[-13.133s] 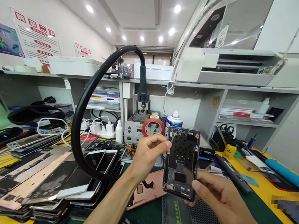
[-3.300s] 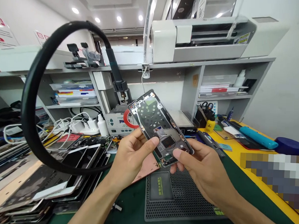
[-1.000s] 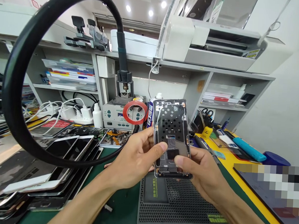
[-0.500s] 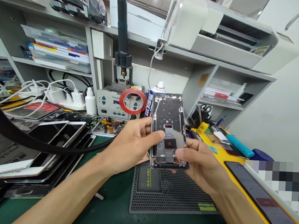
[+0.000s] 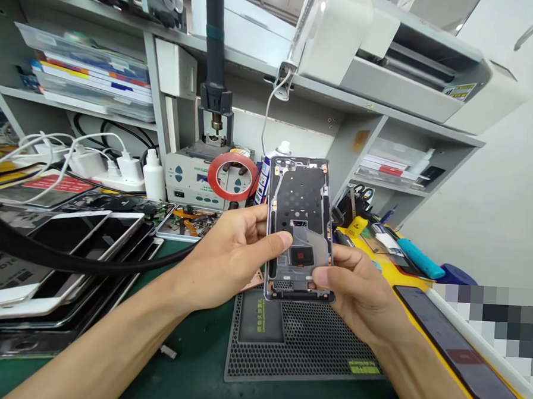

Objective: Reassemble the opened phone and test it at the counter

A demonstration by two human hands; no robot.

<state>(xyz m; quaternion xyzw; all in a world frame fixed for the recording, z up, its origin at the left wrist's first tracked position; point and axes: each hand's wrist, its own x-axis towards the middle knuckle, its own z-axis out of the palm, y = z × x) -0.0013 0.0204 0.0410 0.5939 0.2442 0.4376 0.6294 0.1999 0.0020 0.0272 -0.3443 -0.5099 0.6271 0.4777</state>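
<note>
An opened phone frame [image 5: 303,195], dark inside with a grey lower section and small copper-coloured contacts along its edges, is held upright and tilted slightly before me. My left hand [image 5: 250,246] grips its left edge, thumb lying across the inner face and fingers behind. At the lower right, my right hand [image 5: 351,278] pinches it, thumb on the inner face; its other fingers are partly hidden behind. Below the phone frame lies a black honeycomb-patterned mat [image 5: 303,356]. A pinkish copper-coloured piece [image 5: 254,281] shows partly behind my left hand.
Stacked phones and tablets [image 5: 67,254] lie at the left. Behind stand a grey control unit [image 5: 191,180], red tape roll [image 5: 212,176], white bottle [image 5: 154,179] and spray can [image 5: 283,148]. A dark phone [image 5: 459,346] lies right. A black cable [image 5: 88,261] crosses the left foreground.
The view has shifted slightly, moving the background left and up. Both hands keep their hold on the phone frame, which now leans a little differently, its inner face showing more evenly.
</note>
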